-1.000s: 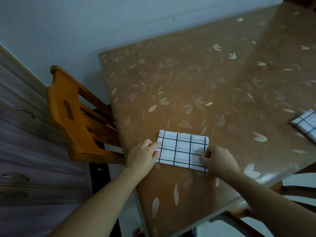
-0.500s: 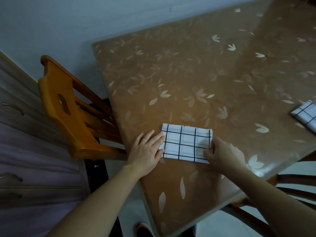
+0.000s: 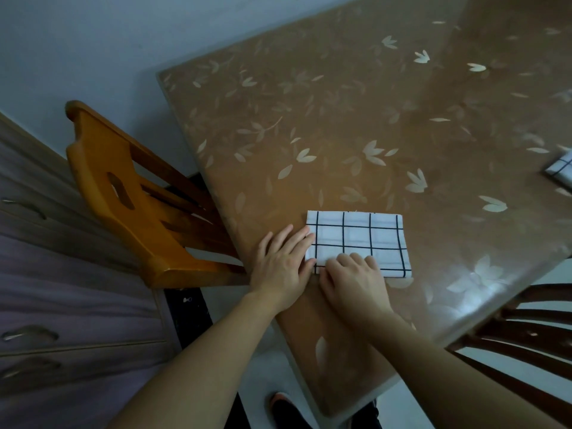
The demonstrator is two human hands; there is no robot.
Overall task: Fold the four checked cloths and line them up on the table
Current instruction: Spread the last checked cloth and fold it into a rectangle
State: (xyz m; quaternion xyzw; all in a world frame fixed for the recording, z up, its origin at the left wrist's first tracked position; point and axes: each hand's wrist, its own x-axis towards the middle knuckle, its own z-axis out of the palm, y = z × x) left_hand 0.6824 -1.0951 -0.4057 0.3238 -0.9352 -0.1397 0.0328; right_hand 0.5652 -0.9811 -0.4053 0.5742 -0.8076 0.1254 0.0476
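A white cloth with a black check (image 3: 359, 239) lies folded into a small rectangle near the table's front left corner. My left hand (image 3: 281, 267) lies flat with straight fingers, its fingertips resting on the cloth's left edge. My right hand (image 3: 353, 281) sits at the cloth's near edge, fingers bent down onto the fabric; whether it pinches the edge is hidden under the fingers. Another checked cloth (image 3: 561, 167) shows only a corner at the right edge of the view.
The brown table (image 3: 356, 119) has a glossy leaf-patterned cover. An orange wooden chair (image 3: 133, 193) stands at its left side, a dark chair (image 3: 532, 332) at the lower right. Purple drawers (image 3: 62, 305) fill the left. A foot shows below the table edge.
My right hand has slid from the cloth's right end to its near left part, close to my left hand. The left hand has stayed flat at the left edge.
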